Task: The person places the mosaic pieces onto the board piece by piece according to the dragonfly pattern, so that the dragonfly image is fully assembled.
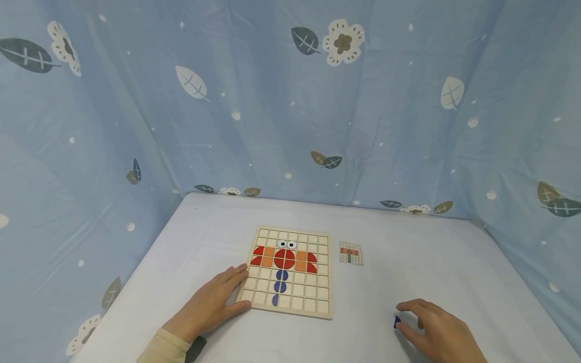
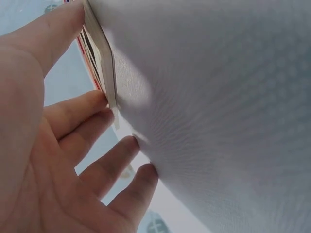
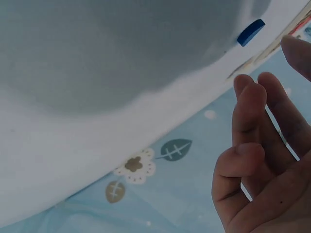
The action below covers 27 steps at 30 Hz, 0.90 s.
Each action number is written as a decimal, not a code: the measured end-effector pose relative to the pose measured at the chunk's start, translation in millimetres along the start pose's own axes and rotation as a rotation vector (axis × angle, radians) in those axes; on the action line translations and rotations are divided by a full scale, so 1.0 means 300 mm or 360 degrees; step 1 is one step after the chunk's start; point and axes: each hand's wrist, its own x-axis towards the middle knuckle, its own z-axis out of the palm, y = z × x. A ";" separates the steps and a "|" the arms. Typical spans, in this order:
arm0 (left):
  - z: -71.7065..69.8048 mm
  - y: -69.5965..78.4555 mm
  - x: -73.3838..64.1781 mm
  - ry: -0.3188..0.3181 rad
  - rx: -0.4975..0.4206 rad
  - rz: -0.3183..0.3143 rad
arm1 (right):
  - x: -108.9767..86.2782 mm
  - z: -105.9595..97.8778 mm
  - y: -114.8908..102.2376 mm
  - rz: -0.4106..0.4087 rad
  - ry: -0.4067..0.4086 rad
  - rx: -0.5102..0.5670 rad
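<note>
A wooden grid board (image 1: 313, 290) lies on the white table, carrying a figure of red, orange and blue pieces with two eye pieces. My left hand (image 1: 217, 303) rests at its lower left corner, fingers along the left side and thumb at the front edge. In the left wrist view, the thumb and nearer fingertips of that hand (image 2: 73, 131) touch the board's rim (image 2: 104, 63). On the right, a small blue piece (image 1: 397, 321) stands on the table. My right hand (image 1: 438, 330) is beside it, thumb and forefinger apart. The right wrist view shows a gap between the blue piece (image 3: 251, 32) and the fingers.
A small picture card (image 1: 351, 253) with a similar figure lies right of the board. Blue patterned curtains (image 1: 272, 126) enclose the table (image 1: 408, 252) at the back and sides. A dark object (image 1: 196, 349) shows by the left wrist.
</note>
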 end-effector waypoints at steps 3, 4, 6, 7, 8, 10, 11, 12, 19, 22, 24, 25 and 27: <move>0.000 0.001 -0.002 0.0027 0.0016 0.0055 | 0.010 0.007 0.006 0.0062 -0.0119 0.0001; 0.000 0.001 -0.002 0.0030 0.0017 0.0065 | 0.012 0.009 0.007 0.0070 -0.0149 0.0000; -0.001 0.002 -0.003 0.0028 0.0016 0.0071 | 0.016 0.016 0.010 0.0080 -0.0196 -0.0007; -0.001 0.002 -0.003 0.0026 0.0015 0.0071 | 0.017 0.019 0.010 0.0082 -0.0209 -0.0010; -0.001 0.002 -0.003 0.0021 0.0015 0.0068 | 0.018 0.021 0.009 0.0080 -0.0217 -0.0016; -0.001 0.001 -0.003 0.0009 0.0024 0.0062 | 0.018 0.025 0.008 0.0072 -0.0214 -0.0018; -0.001 0.000 -0.003 0.0005 0.0028 0.0063 | 0.017 0.027 0.007 0.0069 -0.0213 -0.0016; -0.001 -0.001 -0.002 0.0005 0.0036 0.0066 | 0.017 0.029 0.006 0.0063 -0.0207 -0.0020; 0.001 -0.003 -0.003 0.0010 0.0020 0.0055 | 0.022 0.035 -0.007 0.0019 -0.0157 -0.0001; 0.001 -0.001 -0.002 0.0008 0.0018 0.0053 | 0.021 0.037 -0.010 0.0006 -0.0132 0.0011; 0.001 0.000 -0.001 0.0004 0.0018 0.0052 | 0.020 0.038 -0.011 -0.0006 -0.0113 0.0001; 0.001 0.000 -0.001 0.0004 0.0018 0.0051 | 0.020 0.039 -0.011 -0.0012 -0.0105 -0.0003; 0.001 0.000 -0.001 0.0004 0.0018 0.0053 | 0.019 0.040 -0.012 -0.0021 -0.0091 -0.0009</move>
